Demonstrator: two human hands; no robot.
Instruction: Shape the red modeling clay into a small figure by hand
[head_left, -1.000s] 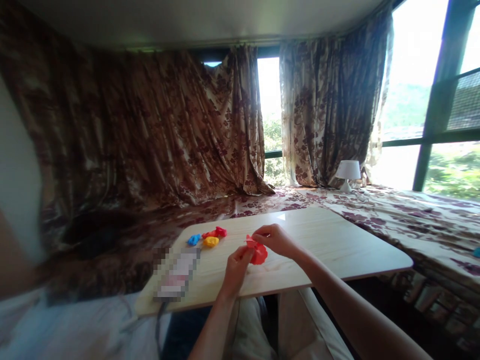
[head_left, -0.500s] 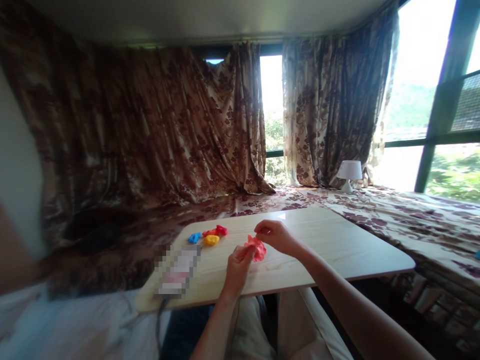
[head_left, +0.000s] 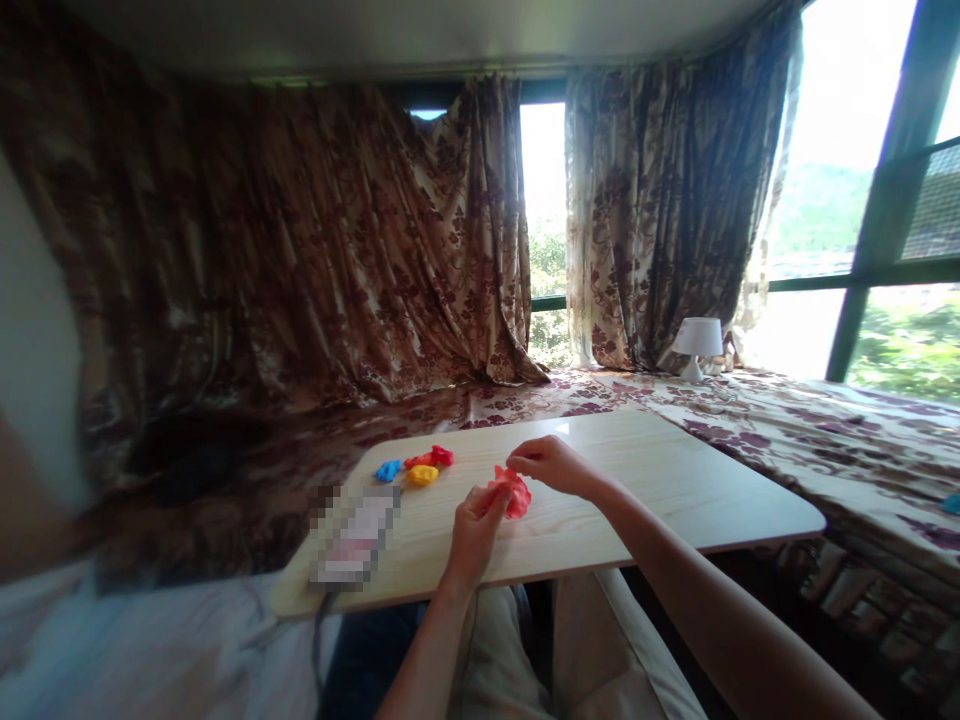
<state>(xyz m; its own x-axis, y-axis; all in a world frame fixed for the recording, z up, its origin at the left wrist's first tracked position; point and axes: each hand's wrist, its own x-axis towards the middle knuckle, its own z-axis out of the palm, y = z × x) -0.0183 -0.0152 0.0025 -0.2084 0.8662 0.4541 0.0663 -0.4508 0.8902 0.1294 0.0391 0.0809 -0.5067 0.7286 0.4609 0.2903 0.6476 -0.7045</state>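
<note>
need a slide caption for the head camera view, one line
Left hand pinching a ruffled coral-red piece above a pale wooden table, right hand close beside it

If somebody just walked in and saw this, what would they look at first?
Probably the bright coral-red ruffled piece, pinched in the left hand over the pale table, with the right hand close beside it. Next, the small blue bundle and yellow bundle near the table's far left corner, with red ones just behind the yellow. Then the big flowery curtains hanging behind everything.
</note>
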